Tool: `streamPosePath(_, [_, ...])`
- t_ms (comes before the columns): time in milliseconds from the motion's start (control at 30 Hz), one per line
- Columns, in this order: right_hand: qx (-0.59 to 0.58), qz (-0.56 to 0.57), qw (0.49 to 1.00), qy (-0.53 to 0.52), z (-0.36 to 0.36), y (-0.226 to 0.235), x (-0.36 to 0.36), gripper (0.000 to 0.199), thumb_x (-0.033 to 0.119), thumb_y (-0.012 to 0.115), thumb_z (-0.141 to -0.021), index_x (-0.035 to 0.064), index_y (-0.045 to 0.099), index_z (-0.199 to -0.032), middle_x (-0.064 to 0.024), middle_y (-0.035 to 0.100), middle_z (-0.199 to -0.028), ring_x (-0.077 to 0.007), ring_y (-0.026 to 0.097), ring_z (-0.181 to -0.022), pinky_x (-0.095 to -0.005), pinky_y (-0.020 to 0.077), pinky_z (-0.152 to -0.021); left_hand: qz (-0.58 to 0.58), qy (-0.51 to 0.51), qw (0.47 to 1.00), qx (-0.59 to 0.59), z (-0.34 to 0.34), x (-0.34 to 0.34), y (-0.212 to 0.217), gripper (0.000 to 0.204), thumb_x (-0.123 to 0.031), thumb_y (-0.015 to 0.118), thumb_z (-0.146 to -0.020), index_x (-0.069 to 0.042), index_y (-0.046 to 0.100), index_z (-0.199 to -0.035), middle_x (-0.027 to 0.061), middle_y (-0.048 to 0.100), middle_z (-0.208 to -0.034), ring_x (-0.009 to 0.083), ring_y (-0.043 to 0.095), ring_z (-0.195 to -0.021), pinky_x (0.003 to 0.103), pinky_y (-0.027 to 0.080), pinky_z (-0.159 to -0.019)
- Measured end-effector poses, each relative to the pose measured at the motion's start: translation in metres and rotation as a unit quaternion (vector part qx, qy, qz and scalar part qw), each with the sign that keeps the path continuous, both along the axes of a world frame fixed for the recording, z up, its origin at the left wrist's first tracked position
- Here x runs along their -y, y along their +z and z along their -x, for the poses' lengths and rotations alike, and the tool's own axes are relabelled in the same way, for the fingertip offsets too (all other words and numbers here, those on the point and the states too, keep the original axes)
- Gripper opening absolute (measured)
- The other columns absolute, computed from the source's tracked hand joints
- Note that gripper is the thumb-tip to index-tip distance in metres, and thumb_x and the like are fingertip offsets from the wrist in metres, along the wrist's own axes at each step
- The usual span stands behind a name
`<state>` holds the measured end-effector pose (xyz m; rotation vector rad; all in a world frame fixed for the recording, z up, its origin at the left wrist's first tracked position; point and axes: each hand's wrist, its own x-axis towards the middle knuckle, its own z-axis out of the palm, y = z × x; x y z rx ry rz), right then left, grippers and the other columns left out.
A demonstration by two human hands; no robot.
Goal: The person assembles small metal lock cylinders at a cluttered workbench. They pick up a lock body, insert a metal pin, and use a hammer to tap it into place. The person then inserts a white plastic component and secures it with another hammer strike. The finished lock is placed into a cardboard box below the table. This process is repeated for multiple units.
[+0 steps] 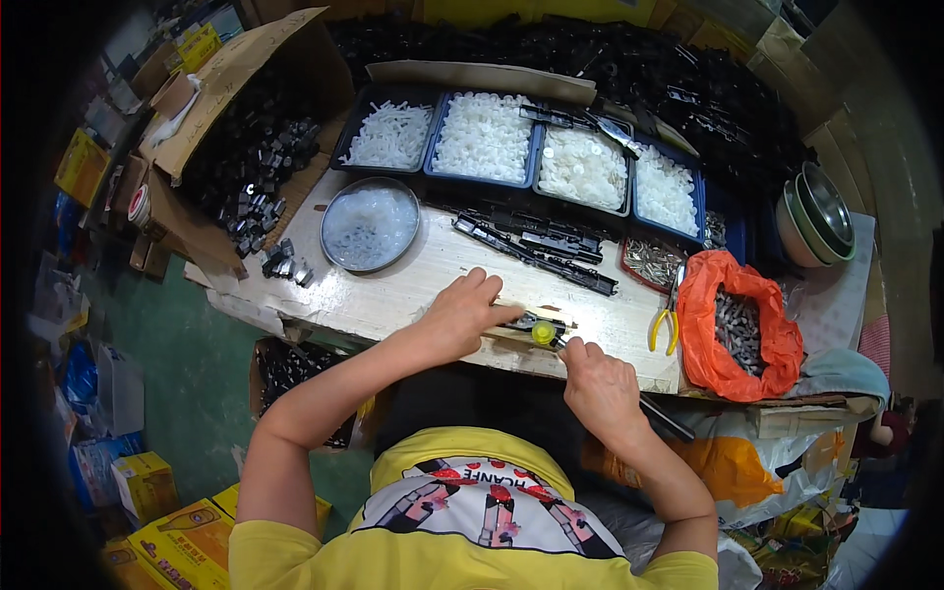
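Observation:
My right hand (602, 388) is closed around the dark handle of a mallet (543, 332), whose round yellow head is over the near edge of the worktable. The handle sticks out behind the hand toward the lower right. My left hand (460, 317) rests at the table's edge, fingers bent and pressed on a small black part (551, 322). That part lies right by the mallet head, which partly hides it. Beyond the hands, several long black strip-like assemblies (536, 258) lie in a loose pile.
A round metal dish (370, 226) holds clear, wet-looking stuff. Behind stand blue trays (482, 180) of small white plastic pieces. Yellow-handled pliers (665, 328) lie beside a red bag (700, 344) of metal parts. Left is a cardboard box (211, 103) of black pieces; nested bowls (808, 231) stand right.

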<state>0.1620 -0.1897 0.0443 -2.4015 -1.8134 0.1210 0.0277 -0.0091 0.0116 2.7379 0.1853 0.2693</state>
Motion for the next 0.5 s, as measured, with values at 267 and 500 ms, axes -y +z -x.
streamPosePath(267, [-0.08, -0.244, 0.966, 0.001, 0.01, 0.023, -0.024, 0.015, 0.017, 0.049, -0.086, 0.0027, 0.049, -0.083, -0.0157, 0.057, -0.065, -0.0333, 0.058, -0.054, -0.0418, 0.0443, -0.048, 0.122, 0.099, 0.985, 0.065, 0.005, 0.004, -0.008, 0.07, 0.009, 0.059, -0.062, -0.006, 0.04, -0.127, 0.0097, 0.055, -0.087, 0.0293, 0.048, -0.082, 0.038, 0.044, -0.073])
streamPosePath(500, [-0.068, -0.099, 0.993, 0.005, 0.004, 0.029, -0.055, 0.017, 0.019, 0.048, -0.087, 0.0023, 0.048, -0.082, -0.0185, 0.059, -0.064, -0.0354, 0.058, -0.052, -0.0445, 0.0462, -0.047, 0.076, 0.156, 0.973, 0.151, 0.016, 0.02, -0.023, 0.07, 0.002, 0.062, -0.066, -0.001, 0.034, -0.13, 0.0094, 0.053, -0.09, 0.0258, 0.045, -0.084, 0.037, 0.036, -0.073])
